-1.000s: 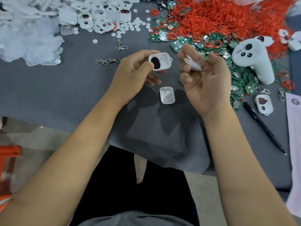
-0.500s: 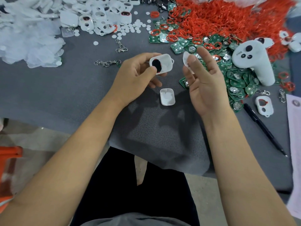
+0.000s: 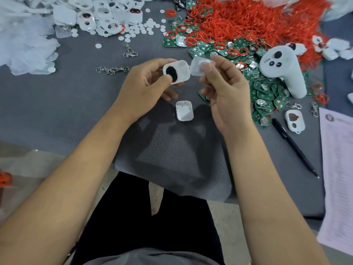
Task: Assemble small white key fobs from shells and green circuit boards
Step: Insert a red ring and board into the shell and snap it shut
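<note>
White plastic is what the person has in both hands just now: the left hand [image 3: 147,83] grips a small key fob shell [image 3: 176,72] with thumb and curled fingers, its open face turned up so you can see a dark oval patch edged in red inside it, while the right hand [image 3: 225,88] pinches a thin translucent membrane piece [image 3: 199,66] between thumb and fingertips, its edge touching the shell's right end. Both are held up off the grey table [image 3: 66,104]. Directly below them, between the two wrists, a second white shell half [image 3: 184,110] lies on the cloth, hollow side up. To the right spreads a heap of green circuit boards [image 3: 267,88] (some with shiny round metal contacts showing), and behind that a big tangle of red rubber rings [image 3: 248,20]. A white handheld controller [image 3: 280,67] rests on top of the boards. Near it, further right, sits another white shell with cut-outs [image 3: 295,121] bearing a red ring, just beside a black pen [image 3: 294,148] and a printed sheet of paper [image 3: 338,169]. Off to the far left there are piles of clear plastic bags [image 3: 24,41], more white shells [image 3: 99,14], scattered little white discs [image 3: 141,29], and a couple of metal keychain clasps [image 3: 112,70].
</note>
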Demonstrator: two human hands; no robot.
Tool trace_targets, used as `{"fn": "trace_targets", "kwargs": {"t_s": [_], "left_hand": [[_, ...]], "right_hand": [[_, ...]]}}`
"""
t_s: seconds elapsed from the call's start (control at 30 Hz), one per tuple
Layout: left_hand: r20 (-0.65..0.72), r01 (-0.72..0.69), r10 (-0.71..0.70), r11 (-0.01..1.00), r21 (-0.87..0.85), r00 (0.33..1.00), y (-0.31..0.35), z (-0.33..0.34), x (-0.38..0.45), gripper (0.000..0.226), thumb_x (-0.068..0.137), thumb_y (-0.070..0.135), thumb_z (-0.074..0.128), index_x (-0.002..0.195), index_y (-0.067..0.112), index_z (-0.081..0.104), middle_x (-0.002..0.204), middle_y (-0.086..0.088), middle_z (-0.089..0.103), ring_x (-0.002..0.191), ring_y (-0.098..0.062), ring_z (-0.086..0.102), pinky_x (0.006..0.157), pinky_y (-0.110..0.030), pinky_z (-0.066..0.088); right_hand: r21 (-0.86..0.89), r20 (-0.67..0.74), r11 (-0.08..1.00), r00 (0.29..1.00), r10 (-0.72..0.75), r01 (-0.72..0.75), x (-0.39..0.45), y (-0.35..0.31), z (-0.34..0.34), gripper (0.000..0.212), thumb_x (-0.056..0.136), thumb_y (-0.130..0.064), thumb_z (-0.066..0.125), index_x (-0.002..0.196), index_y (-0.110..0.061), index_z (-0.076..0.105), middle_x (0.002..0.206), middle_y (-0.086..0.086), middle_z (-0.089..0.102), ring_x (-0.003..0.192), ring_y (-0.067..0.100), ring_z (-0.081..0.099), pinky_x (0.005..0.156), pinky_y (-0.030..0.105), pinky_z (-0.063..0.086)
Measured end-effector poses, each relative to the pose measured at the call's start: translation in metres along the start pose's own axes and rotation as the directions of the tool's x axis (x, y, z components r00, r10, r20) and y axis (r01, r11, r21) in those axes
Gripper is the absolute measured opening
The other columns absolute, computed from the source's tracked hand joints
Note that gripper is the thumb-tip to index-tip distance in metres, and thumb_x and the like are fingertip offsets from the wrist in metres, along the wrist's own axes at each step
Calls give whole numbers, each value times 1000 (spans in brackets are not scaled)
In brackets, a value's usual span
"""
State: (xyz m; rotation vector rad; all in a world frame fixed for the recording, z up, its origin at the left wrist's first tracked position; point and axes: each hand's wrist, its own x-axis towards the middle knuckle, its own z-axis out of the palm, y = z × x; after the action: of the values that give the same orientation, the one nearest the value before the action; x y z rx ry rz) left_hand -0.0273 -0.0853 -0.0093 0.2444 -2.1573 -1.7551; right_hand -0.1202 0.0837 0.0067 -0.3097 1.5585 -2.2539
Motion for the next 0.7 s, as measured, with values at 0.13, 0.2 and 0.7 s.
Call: {"fn": "trace_targets", "kwargs": {"t_s": [0.13,0.2,0.7], "left_hand": [[2,-6,6,1000,-9,1000,2,0,-1,40,94,19,54,133,18,65,100,1,80,78,-25,77,70,-31,61],[6,-3,3,1000,-13,1000,3,0,-2,42,92,23,54,132,20,65,100,0,80,78,-25,77,70,-30,61],[58,-66,57,982,174,997,9,3,-5,37,97,-3,57,131,6,65,106,-1,76,82,-6,75,73,-20,56]], "right_hand": [[-6,34,1000,999,-5,5,0,2,1,10,99,-2,66,108,-7,69,91,4,74,78,12,71,62,23,55],[-7,46,1000,999,0,1,-1,2,1,7,101,-5,65,104,-9,68,93,4,74,80,14,71,60,25,55],[-518,117,786,938,-327,339,-3,12,2,3,95,-17,74,97,-16,75,83,-9,72,71,2,63,67,21,49]]}}
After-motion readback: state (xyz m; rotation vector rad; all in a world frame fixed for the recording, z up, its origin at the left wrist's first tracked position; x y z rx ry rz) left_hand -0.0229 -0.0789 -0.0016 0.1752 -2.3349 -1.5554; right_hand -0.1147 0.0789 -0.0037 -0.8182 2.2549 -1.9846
